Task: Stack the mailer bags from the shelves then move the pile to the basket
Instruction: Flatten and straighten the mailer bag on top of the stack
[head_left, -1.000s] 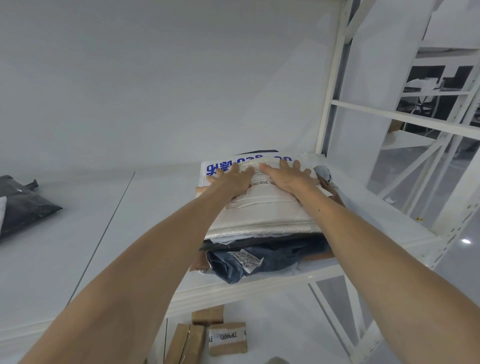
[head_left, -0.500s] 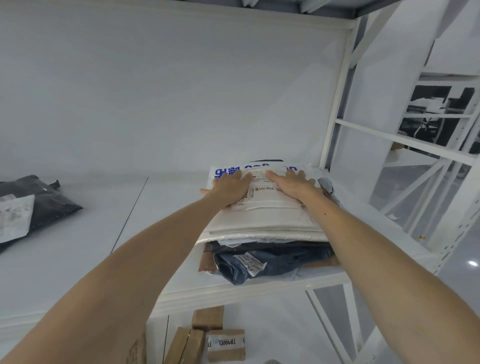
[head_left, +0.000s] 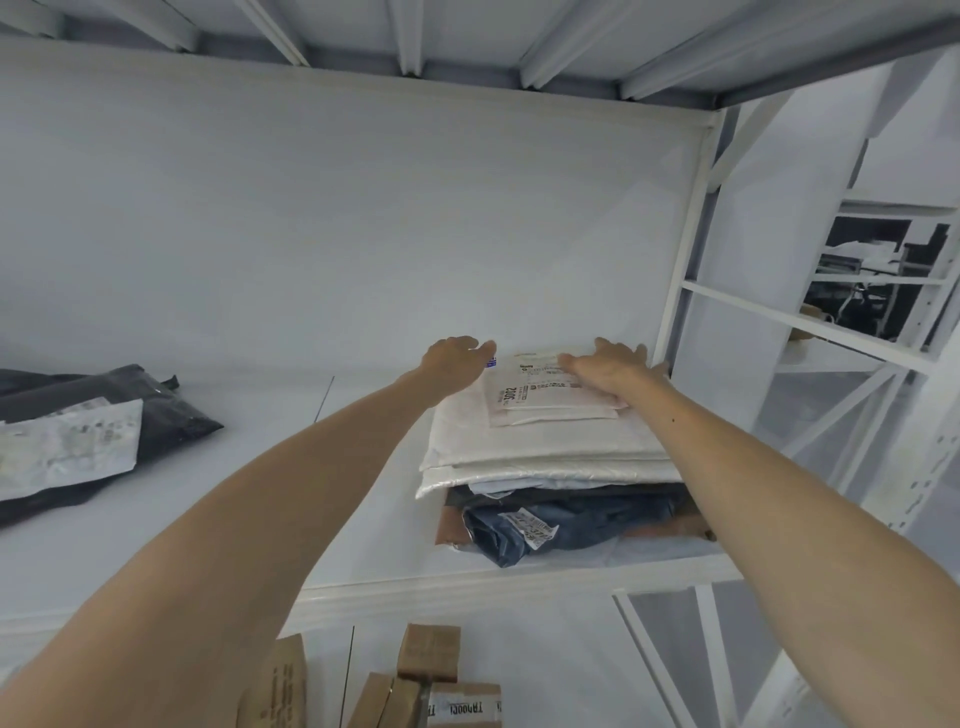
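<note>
Stacked mailer bags (head_left: 550, 457) (white topmost) on shelf (head_left: 363, 571)

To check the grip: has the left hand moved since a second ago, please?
Yes: the left hand slid left, off the shipping label, to the far-left corner of the pile.

Bare shelf (head_left: 270, 415) lies open left of the pile (head_left: 545, 452) — a white post (head_left: 680, 312) hems its right.

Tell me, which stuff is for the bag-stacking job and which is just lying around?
For the job: the pile of mailer bags, the black mailer bag at the left, the shelf under them, the left hand and right hand at the pile.
Just lying about: the cardboard boxes under the shelf.
</note>
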